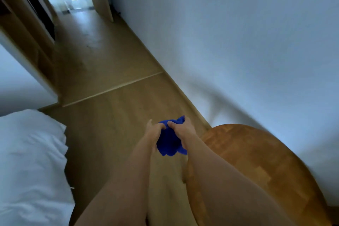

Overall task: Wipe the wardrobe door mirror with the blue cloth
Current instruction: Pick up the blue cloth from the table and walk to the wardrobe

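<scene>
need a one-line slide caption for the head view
Both hands, left hand and right hand, grip a bunched blue cloth above the wooden floor, between a white bed and a round wooden table.

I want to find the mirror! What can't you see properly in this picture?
- Mirror: not identifiable in the head view; the wardrobe at far left is blurred and cut off by the edge.
- Blue cloth: bunched, partly covered by both hands, left hand and right hand.
- Wooden table: cut off at the bottom edge.

Blue cloth [167, 141] bunched between left hand [153, 130] and right hand [180, 130]
</scene>
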Demonstrator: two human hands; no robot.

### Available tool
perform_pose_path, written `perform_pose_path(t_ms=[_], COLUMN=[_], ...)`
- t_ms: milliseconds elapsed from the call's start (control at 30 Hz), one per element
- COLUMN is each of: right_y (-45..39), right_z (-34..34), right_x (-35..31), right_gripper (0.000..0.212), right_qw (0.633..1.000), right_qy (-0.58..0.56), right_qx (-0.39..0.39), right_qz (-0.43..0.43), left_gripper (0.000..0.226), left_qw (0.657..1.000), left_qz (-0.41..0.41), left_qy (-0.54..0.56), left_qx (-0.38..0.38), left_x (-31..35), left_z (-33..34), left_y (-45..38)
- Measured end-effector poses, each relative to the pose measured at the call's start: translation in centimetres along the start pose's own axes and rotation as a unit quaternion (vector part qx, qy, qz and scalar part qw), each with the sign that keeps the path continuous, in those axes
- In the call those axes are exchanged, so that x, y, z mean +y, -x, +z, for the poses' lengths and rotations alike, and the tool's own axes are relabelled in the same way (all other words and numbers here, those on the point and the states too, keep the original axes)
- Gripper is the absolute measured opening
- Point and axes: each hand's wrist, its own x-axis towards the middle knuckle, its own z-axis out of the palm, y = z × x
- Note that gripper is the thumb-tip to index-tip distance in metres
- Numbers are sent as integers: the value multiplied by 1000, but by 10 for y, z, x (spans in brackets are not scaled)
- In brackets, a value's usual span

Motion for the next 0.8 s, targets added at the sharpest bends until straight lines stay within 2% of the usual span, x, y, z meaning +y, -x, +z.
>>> perform_pose_path(t_ms=[100, 200, 233, 300, 400, 467, 533, 600, 633, 700, 767, 800], right_y=[-8, -14, -15, -18, -24, -28, -32, -33, -35, -38, -41, -42], right_z=[31, 60, 71, 90, 118, 139, 162, 185, 197, 217, 238, 248], right_x=[-20, -46, -55, -69, -87, -95, -102, -109, -113, -123, -136, -142], right_gripper=[90, 90, 90, 87, 57, 39, 23, 27, 33, 35, 24, 20], right_qw=[1000, 999, 998, 993, 980, 975, 941, 881, 846, 791, 768, 766], right_qy=[7, -14, -13, -16, 7, 130, 303, 432, 478, 525, 533, 524], right_qx=[7, -43, -61, -113, -199, -177, -85, 12, 36, 35, 10, -5], right_qz=[-4, 11, 20, 31, 8, -44, -124, -192, -235, -311, -355, -371], left_gripper=[83, 92, 87, 60, 23, 15, 12, 16, 22, 34, 48, 61], left_qw=[991, 959, 949, 933, 928, 921, 913, 920, 935, 979, 986, 986], left_qz=[38, 89, 109, 162, 178, 170, 170, 154, 133, 68, 23, 25], left_qy=[-81, -244, -284, -320, -309, -323, -328, -294, -246, -55, 115, 132], left_qx=[-96, -113, -84, 14, 107, 138, 173, 208, 217, 186, 121, 99], left_x=[20, 32, 37, 47, 64, 75, 83, 92, 97, 110, 126, 135], left_z=[-33, -62, -73, -97, -137, -163, -185, -202, -209, -217, -222, -224], left_y=[-4, -15, -21, -36, -60, -74, -85, -93, -96, -100, -104, -106])
